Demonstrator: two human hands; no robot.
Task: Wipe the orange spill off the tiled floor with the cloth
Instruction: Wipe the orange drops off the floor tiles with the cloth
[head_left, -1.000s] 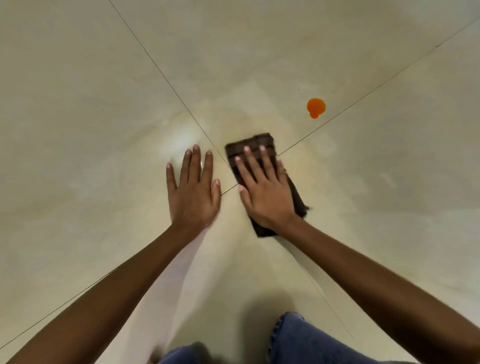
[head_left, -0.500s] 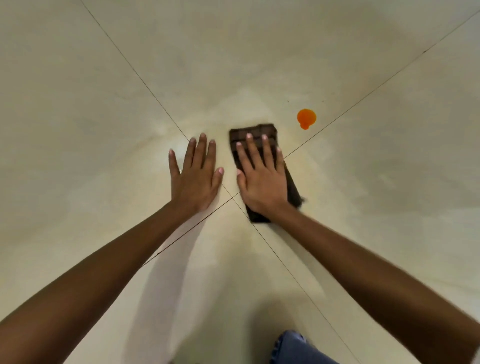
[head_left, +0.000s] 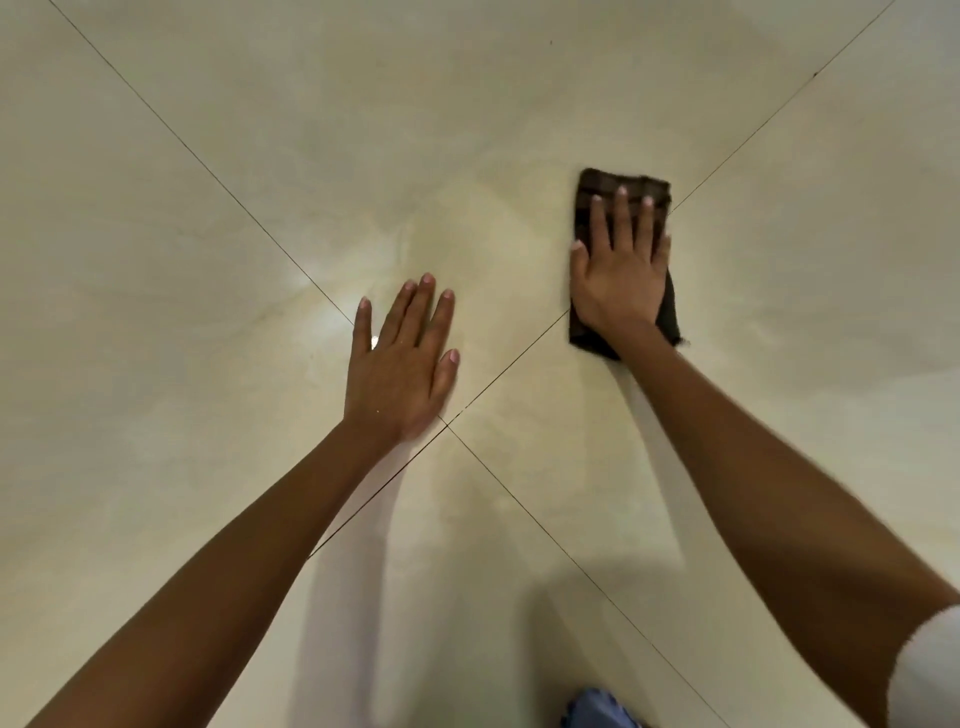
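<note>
**Cloth pinned flat under my right grip**

My right grip (head_left: 618, 265) lies palm down on the dark brown cloth (head_left: 623, 184), fingers straight and a little spread. Nothing is curled round the fabric; I only press it against the tiled floor (head_left: 156, 260). My fingertips stop short of the cloth's far edge, where a band of faint checks shows. The thumb sits along its left edge. The near corner of the cloth sticks out beside my wrist, on the right.

The cloth is a folded rectangle, lying across one of the thin dark joint lines (head_left: 509, 366) between tiles. It sits up and to the right of the point where the lines cross.

My left grip (head_left: 402, 358) is also flat on the floor, fingers straight and holding nothing. The heel of the palm is just beside that crossing. The two grips are well apart, with bare tile between them.

A bright glare (head_left: 311, 312) lies on the floor just left of my left fingers. At the bottom edge a bit of blue denim (head_left: 597, 709) shows, and a white sleeve (head_left: 930, 675) covers my right upper arm.
</note>
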